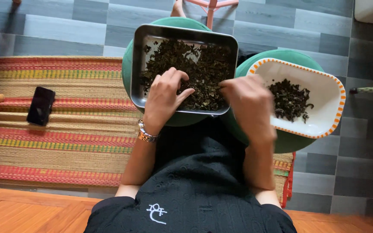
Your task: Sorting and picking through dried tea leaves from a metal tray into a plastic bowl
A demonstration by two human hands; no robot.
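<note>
A metal tray (pixel 140 64) full of dark dried leaves (pixel 195 64) rests on a green stool (pixel 127 69). My left hand (pixel 164 97) lies on the leaves at the tray's near side, fingers bent and picking among them. My right hand (pixel 247 101) is blurred at the tray's near right corner, fingers drawn together; whether it holds leaves I cannot tell. To the right, a white dish with an orange-patterned rim (pixel 324 82) holds a small heap of dark leaves (pixel 289 100) and sits on a second green stool (pixel 290 142).
A black phone (pixel 40 105) lies on a striped woven mat (pixel 57 142) to the left. Grey tiled floor (pixel 57 26) surrounds the stools. Pink stool legs (pixel 211 8) stand beyond the tray. An orange wooden surface (pixel 31 211) runs along the near edge.
</note>
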